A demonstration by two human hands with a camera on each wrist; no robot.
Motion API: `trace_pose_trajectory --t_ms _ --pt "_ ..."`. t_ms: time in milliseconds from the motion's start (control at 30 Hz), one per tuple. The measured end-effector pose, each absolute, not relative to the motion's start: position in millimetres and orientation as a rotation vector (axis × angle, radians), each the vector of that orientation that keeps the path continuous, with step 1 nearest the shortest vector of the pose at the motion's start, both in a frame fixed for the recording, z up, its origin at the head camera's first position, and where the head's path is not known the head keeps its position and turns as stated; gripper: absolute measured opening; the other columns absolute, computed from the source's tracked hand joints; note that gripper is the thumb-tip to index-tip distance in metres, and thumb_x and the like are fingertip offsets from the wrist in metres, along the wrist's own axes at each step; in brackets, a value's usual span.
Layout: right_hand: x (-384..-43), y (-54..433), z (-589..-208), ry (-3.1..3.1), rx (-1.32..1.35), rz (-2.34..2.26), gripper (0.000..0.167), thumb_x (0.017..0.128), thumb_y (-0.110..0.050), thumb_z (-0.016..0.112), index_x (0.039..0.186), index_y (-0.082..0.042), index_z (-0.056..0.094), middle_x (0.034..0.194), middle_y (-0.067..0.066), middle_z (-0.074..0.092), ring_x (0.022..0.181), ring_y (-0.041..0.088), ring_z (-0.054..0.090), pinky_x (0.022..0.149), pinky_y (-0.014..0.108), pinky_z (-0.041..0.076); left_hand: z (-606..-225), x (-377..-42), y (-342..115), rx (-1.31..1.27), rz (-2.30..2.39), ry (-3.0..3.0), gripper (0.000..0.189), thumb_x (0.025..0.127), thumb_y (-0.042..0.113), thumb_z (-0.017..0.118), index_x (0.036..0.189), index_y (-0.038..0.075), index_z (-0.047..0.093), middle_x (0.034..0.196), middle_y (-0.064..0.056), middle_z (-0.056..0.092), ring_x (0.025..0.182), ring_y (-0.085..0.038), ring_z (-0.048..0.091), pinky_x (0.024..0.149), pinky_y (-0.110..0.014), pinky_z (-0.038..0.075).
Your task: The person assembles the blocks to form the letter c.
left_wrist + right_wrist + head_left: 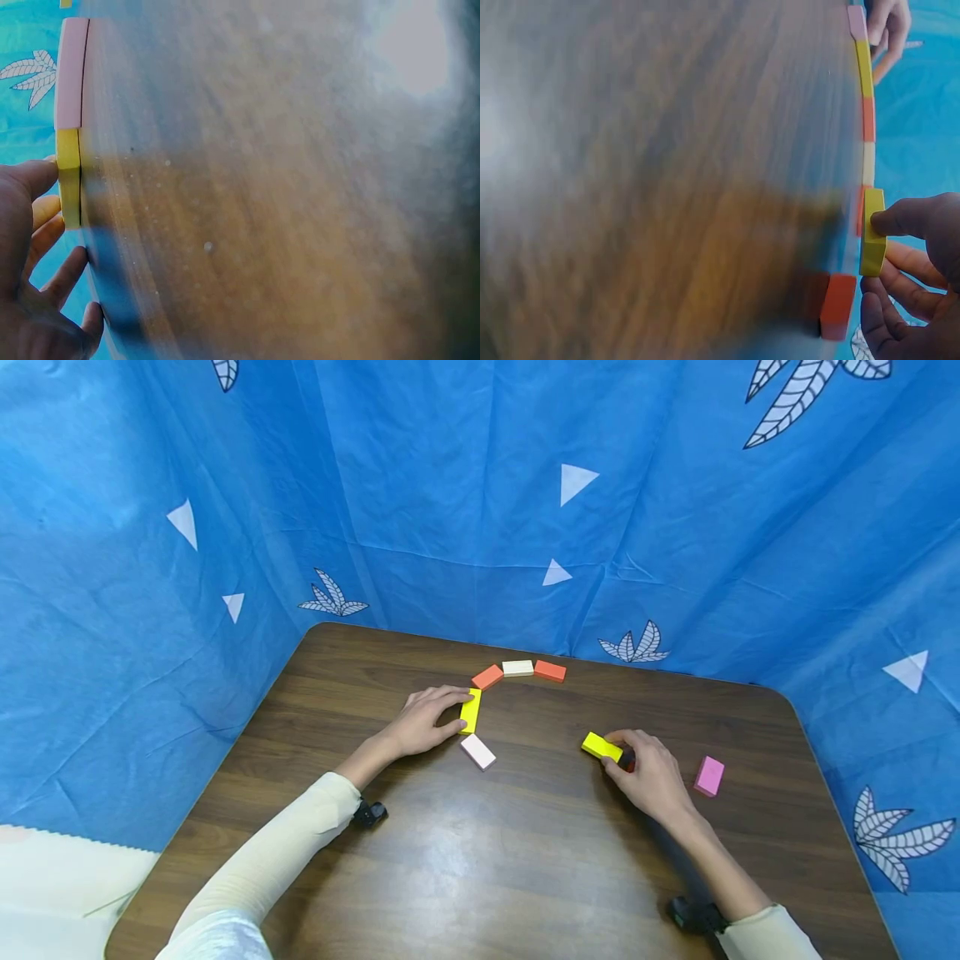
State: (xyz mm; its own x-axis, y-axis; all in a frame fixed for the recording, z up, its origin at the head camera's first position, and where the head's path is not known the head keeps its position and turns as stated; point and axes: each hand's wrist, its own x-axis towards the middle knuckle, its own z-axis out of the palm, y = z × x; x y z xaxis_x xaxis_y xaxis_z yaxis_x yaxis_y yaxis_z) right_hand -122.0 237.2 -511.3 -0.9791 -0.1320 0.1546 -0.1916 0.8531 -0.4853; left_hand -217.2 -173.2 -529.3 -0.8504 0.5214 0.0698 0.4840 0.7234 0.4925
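My left hand pinches a flat yellow block between thumb and fingertips at the left of the table. A pale pink block lies at the near end of that block. From its far end, an orange-red block, a cream block and another orange-red block continue the curved row. My right hand grips a second yellow block between thumb and fingers, right of the row. Beneath that hand sits a red block, mostly hidden in the head view.
A bright pink block is on the brown wooden table, to the right of my right hand. Blue cloth with white triangles and leaf prints hangs behind the table and along both sides.
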Motion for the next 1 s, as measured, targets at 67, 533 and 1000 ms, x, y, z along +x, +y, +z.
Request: trace_pose_trajectory --t_ms 67,533,1000 --pt "-121 232 -512 -2.917 0.28 0.773 0.035 0.093 -0.015 0.082 0.126 -0.007 0.073 0.118 0.014 0.075 0.098 0.03 0.063 0.084 0.046 0.049 -530 -218 -174 0.828 0.777 2.848 0.056 0.107 0.039 0.067 0.159 0.023 0.054 0.166 -0.004 0.052 0.154 -0.034 0.048 0.12 -0.066 0.034" --pt "-121 202 -513 -2.916 0.418 0.766 0.035 0.092 -0.016 0.084 0.125 -0.008 0.075 0.114 0.008 0.075 0.097 0.024 0.062 0.083 0.041 0.049 -530 -220 -174 0.833 0.778 2.853 0.056 0.106 0.04 0.068 0.158 0.023 0.055 0.166 -0.002 0.052 0.153 -0.034 0.049 0.119 -0.066 0.035" --pt "-116 174 -510 -2.933 0.442 0.841 0.035 0.091 -0.016 0.085 0.124 -0.01 0.074 0.113 0.005 0.074 0.094 0.021 0.058 0.079 0.035 0.045 -527 -222 -173 0.816 0.788 2.84 0.056 0.106 0.039 0.068 0.158 0.023 0.055 0.166 -0.002 0.052 0.153 -0.033 0.049 0.119 -0.064 0.035"
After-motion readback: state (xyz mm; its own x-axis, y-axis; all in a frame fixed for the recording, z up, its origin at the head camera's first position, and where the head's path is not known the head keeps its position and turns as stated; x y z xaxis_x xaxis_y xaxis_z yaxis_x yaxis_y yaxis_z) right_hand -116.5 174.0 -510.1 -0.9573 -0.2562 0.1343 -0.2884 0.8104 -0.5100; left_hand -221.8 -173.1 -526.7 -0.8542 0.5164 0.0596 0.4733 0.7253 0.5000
